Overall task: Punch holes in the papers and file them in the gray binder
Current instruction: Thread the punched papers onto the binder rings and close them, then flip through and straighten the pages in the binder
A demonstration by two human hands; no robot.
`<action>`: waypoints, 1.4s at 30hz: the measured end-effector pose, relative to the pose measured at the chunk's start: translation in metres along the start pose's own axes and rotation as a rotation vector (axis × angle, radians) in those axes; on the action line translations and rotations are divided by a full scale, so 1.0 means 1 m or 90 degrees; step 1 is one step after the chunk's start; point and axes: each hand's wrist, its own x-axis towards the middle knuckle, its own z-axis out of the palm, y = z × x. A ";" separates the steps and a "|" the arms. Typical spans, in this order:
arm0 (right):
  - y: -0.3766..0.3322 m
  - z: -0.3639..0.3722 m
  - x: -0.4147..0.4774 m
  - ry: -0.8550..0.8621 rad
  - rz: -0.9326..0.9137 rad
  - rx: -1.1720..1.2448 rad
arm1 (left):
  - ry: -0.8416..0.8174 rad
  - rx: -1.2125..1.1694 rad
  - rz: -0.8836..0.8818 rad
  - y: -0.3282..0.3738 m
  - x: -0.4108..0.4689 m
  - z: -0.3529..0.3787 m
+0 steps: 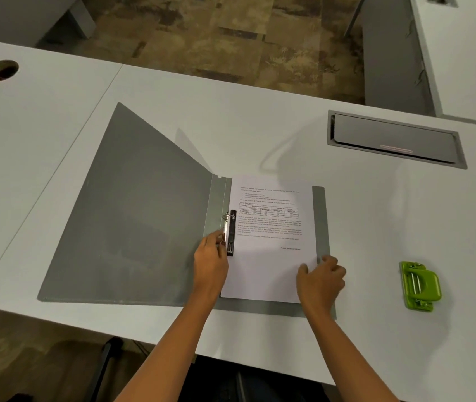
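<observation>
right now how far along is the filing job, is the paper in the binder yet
Mostly done, it seems. The green hole punch sits aside on the desk, so punching looks finished. The printed paper lies in the open gray binder. In hand: the left hand works the metal clip while the right hand steadies the sheet. Left: securing the clip and closing the cover.

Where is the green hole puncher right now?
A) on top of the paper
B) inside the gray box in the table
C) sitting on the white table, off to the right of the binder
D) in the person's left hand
C: the green hole puncher lies by itself on the white table, to the right of the open gray binder, and neither hand touches it.
</observation>
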 end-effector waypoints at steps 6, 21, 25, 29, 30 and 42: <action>0.000 -0.007 0.006 -0.050 0.010 0.023 | 0.001 -0.002 -0.021 0.001 -0.009 0.002; -0.016 -0.016 0.005 -0.105 0.077 0.037 | -0.005 0.012 -0.014 0.007 -0.015 -0.001; -0.013 -0.020 0.007 -0.026 0.039 0.085 | -0.008 0.009 -0.014 0.009 -0.015 -0.003; -0.011 -0.032 0.007 0.009 -0.005 0.120 | -0.010 0.005 -0.025 0.011 -0.015 -0.004; -0.011 -0.034 0.007 0.014 -0.015 0.118 | -0.009 0.004 -0.028 0.013 -0.016 -0.005; -0.013 -0.045 0.004 0.049 -0.052 0.115 | 0.006 -0.058 -0.064 0.018 -0.012 -0.016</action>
